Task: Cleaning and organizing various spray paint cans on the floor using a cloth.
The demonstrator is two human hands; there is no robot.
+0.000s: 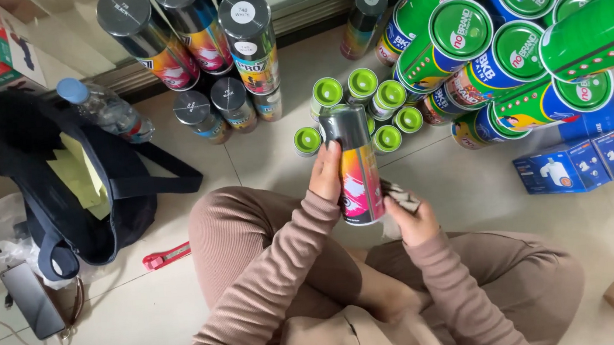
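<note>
Left hand [325, 172] is gripping the spray can [354, 164] from its left side, fingers [333, 150] wrapping round the upper body. The can is held above the lap, over the floor [149, 319], long axis running near-to-far with the dark cap end pointing away from the person and the base nearest. Right hand [415, 218] is sitting just right of the can's base, fingers curling closed on a small dark-and-white patterned piece [400, 195], touching or nearly touching the can; can't tell which. Left hand is the one carrying the can.

Left of the knee, a red cutter [166, 256] is lying flat, well apart. Further left, a black bag [103, 212] is gaping open, a phone [32, 300] beside it and a water bottle [105, 109] at its far edge.

Just beyond the held can, a cluster of green-capped cans [360, 105] is standing upright, right in the path if the can goes forward. Right of that, green-lidded tubes [503, 44] are piled on their sides, blue boxes [580, 160] below them. Far left, grey-capped cans [200, 49] are stacked against the wall.
</note>
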